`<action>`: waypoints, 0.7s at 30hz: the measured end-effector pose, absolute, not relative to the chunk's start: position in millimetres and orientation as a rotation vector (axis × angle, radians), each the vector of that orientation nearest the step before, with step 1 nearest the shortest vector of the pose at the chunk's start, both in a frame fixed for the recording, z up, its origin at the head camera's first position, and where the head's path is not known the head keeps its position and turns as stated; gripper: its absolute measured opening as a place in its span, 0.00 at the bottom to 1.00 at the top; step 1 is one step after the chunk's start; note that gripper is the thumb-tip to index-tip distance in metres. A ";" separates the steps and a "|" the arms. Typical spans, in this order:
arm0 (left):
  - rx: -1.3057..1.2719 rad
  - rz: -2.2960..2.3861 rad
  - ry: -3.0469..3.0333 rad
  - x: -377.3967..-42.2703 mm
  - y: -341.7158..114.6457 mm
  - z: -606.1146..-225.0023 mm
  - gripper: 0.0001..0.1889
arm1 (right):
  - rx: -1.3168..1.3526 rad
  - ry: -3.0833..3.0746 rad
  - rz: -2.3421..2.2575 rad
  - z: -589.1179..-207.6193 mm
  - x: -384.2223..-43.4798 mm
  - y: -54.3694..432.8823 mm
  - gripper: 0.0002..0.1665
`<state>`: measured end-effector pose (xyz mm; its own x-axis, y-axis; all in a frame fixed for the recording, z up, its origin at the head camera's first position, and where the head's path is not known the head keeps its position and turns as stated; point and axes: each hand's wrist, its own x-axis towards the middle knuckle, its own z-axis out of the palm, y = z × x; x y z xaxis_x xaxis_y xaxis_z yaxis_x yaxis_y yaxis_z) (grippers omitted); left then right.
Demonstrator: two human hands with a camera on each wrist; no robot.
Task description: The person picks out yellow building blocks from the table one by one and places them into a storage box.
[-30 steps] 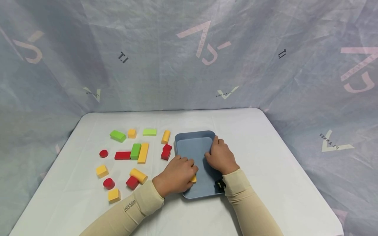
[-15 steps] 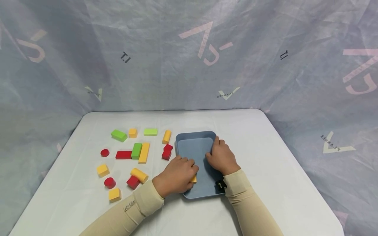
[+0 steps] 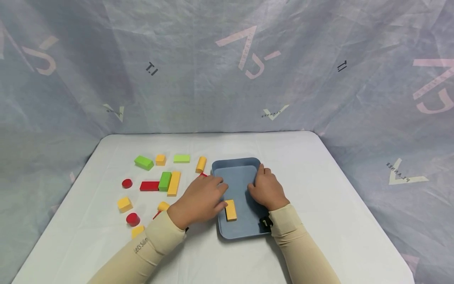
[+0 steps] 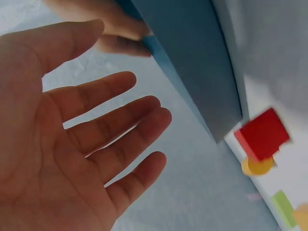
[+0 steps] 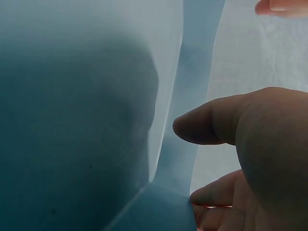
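Observation:
A yellow rectangular block [image 3: 231, 211] lies flat in the near left part of the blue-grey tray [image 3: 235, 177]. Over the tray's left rim is my left hand [image 3: 200, 197], fingers spread and relaxed; the left wrist view shows its bare palm [image 4: 57, 159] with nothing held. My right hand [image 3: 267, 189] grips the tray's right wall, thumb [image 5: 207, 122] on the inner side and fingers [image 5: 216, 192] outside. A red block [image 4: 263, 134] shows beyond the left fingertips in the left wrist view; in the head view my hand mostly hides it.
Left of the tray lie green blocks [image 3: 143, 162], red discs [image 3: 133, 219], yellow cubes [image 3: 125, 204], a red bar [image 3: 149, 186], a long yellow block [image 3: 173, 183] and a yellow cylinder [image 3: 201, 164]. My left forearm [image 3: 149, 248] partly covers several pieces. A grey printed cloth [image 3: 213, 79] hangs behind the table.
My left hand has let go of the yellow block, now visible in the tray, and moved left and slightly away over the rim, opening its fingers. My right hand keeps its grip.

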<state>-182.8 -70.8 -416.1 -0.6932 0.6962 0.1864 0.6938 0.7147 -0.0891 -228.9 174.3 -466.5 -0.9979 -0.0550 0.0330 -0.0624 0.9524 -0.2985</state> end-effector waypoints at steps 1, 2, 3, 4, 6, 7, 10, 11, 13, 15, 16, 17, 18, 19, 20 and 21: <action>-1.101 0.018 -2.716 -183.8 -73.3 -414.7 0.18 | 0.092 -3.078 0.476 -466.4 -228.8 174.3 0.49; -1.091 0.017 -2.720 -184.6 -75.8 -413.5 0.19 | 0.090 -3.079 0.480 -466.7 -228.8 174.2 0.49; -1.084 0.016 -2.723 -185.4 -78.1 -412.9 0.19 | 0.088 -3.078 0.482 -466.9 -228.9 174.1 0.49; -1.079 0.017 -2.728 -185.8 -80.3 -412.5 0.20 | 0.089 -3.077 0.484 -467.2 -228.9 174.1 0.49; -1.074 0.014 -2.744 -186.6 -84.2 -413.0 0.20 | 0.090 -3.078 0.485 -468.0 -228.9 174.4 0.49; -1.068 0.011 -2.752 -187.0 -86.5 -413.7 0.21 | 0.091 -3.079 0.486 -468.0 -229.1 174.2 0.49; -1.039 0.014 -2.783 -188.6 -93.5 -416.8 0.20 | 0.092 -3.084 0.485 -468.3 -229.4 174.0 0.49; -1.028 0.011 -2.795 -189.6 -96.2 -417.8 0.20 | 0.091 -3.083 0.486 -468.4 -229.5 174.1 0.49; -0.998 -0.004 -2.827 -191.8 -101.9 -418.7 0.21 | 0.093 -3.081 0.486 -468.1 -229.5 174.1 0.49; -0.969 -0.019 -2.853 -194.1 -108.0 -418.5 0.20 | 0.092 -3.075 0.484 -468.1 -229.8 174.2 0.49; -0.955 -0.023 -2.863 -195.2 -111.3 -418.3 0.20 | 0.092 -3.073 0.482 -468.0 -229.9 174.3 0.49; -0.937 -0.027 -2.881 -196.3 -114.5 -418.4 0.21 | 0.092 -3.073 0.482 -467.9 -229.9 174.5 0.49; -0.918 -0.030 -2.893 -197.1 -117.3 -418.2 0.21 | 0.092 -3.073 0.482 -467.9 -229.9 174.5 0.49; -0.902 -0.027 -2.902 -197.9 -120.2 -418.0 0.20 | 0.091 -3.074 0.483 -467.9 -229.8 174.6 0.49; -0.888 -0.021 -2.912 -198.9 -122.9 -418.2 0.20 | 0.090 -3.075 0.485 -467.8 -229.6 174.8 0.49; -0.875 -0.016 -2.922 -199.9 -125.4 -418.3 0.21 | 0.090 -3.077 0.487 -467.8 -229.5 174.9 0.49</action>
<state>-199.9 -125.4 -418.3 -0.8316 0.5479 0.0903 0.5489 0.8357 -0.0161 -229.5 174.9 -467.8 -0.9980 -0.0530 0.0342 -0.0609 0.9496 -0.3075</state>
